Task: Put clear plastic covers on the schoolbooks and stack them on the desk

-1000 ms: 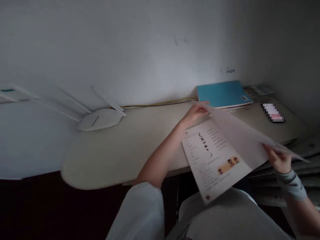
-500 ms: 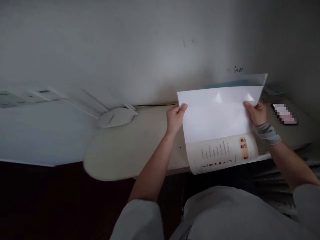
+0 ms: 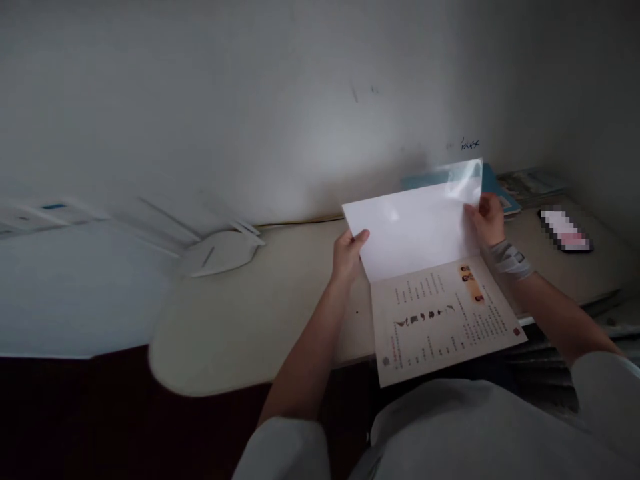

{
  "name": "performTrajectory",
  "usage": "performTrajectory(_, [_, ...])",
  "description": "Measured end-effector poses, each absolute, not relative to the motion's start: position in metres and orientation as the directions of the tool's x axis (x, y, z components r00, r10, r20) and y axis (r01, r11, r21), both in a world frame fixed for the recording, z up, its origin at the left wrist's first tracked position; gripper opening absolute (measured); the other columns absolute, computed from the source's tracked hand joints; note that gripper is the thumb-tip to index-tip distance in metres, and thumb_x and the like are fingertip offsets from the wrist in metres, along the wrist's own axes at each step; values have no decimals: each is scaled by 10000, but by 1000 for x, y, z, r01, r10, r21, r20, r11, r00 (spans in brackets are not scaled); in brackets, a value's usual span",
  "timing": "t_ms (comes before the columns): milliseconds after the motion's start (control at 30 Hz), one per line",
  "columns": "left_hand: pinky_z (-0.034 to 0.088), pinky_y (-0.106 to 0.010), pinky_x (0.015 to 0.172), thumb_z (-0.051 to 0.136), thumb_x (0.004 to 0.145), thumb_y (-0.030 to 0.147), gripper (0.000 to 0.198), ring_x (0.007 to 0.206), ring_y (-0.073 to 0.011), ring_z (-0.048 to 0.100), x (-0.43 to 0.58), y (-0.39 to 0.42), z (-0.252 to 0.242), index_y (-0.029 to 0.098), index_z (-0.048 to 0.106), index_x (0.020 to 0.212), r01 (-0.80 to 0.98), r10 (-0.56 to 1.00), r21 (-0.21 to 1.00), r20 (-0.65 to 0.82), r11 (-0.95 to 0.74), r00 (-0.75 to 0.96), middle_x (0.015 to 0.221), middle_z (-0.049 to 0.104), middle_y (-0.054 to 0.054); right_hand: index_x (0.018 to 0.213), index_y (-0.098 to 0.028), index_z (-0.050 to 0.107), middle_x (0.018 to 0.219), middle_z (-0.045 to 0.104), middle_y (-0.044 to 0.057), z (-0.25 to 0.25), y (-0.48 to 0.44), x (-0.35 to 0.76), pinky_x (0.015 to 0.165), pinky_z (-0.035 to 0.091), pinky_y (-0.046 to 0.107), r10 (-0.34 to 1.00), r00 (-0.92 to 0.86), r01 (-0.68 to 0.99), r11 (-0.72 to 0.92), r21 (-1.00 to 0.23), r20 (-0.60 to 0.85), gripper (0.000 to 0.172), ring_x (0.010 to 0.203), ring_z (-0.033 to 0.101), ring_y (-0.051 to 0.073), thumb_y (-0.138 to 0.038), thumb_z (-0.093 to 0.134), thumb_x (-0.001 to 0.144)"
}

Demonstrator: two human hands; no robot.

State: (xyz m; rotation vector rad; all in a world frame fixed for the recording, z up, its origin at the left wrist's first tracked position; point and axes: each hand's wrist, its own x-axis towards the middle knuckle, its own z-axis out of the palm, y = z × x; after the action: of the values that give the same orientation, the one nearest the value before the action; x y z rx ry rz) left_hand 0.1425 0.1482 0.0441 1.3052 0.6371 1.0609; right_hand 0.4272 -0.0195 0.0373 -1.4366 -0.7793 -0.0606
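Note:
An open book [image 3: 440, 320] spans the space between my hands, its printed page with text and small pictures hanging over the table's front edge. Its upper part is a blank white sheet [image 3: 410, 230], and a clear, shiny plastic film [image 3: 466, 175] shows at the top right. My left hand [image 3: 349, 255] is closed on the left edge, thumb on top. My right hand [image 3: 487, 219] pinches the right edge near the film. Its wrist wears a pale band [image 3: 513, 259]. Whether the film is a cover around the book I cannot tell.
A white router [image 3: 220, 253] with antennas stands at the table's left. Behind the book lie a blue book [image 3: 501, 190] and a stack of printed papers [image 3: 535, 180]. A phone [image 3: 566, 230] rests at the right. The pale table [image 3: 240, 327] meets a wall with small scribbles.
The lower page has dropped from a curl to nearly flat, showing more print. My right hand has moved left along with the sheet's edge. The view has shifted slightly.

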Motion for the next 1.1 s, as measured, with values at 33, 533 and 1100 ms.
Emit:
performTrajectory(33, [468, -274, 674, 825, 564, 480, 457, 718, -164, 626, 140, 143, 41, 149, 665, 836, -264, 905, 961, 181, -80, 385, 807, 701, -39, 989, -206, 586, 943, 635, 40, 32, -29, 427, 724, 520, 327, 373, 760, 513, 160, -843, 533, 427, 802, 593, 164, -435, 728, 658])
performTrajectory(533, [514, -291, 740, 813, 576, 546, 473, 808, -182, 651, 131, 113, 30, 186, 664, 845, -285, 944, 952, 192, -113, 269, 873, 720, -48, 687, -221, 634, 906, 682, 13, 25, -68, 426, 825, 521, 405, 684, 634, 304, 208, -930, 360, 327, 862, 625, 195, -527, 743, 653])
performTrajectory(1100, [493, -290, 810, 543, 858, 542, 401, 795, -156, 615, 77, 109, 1, 159, 652, 810, 48, 780, 969, 163, -241, 605, 851, 680, -45, 675, -266, 695, 790, 729, -56, 29, -38, 406, 802, 538, 320, 398, 876, 20, 535, -845, 272, 161, 766, 658, 138, -359, 817, 631])
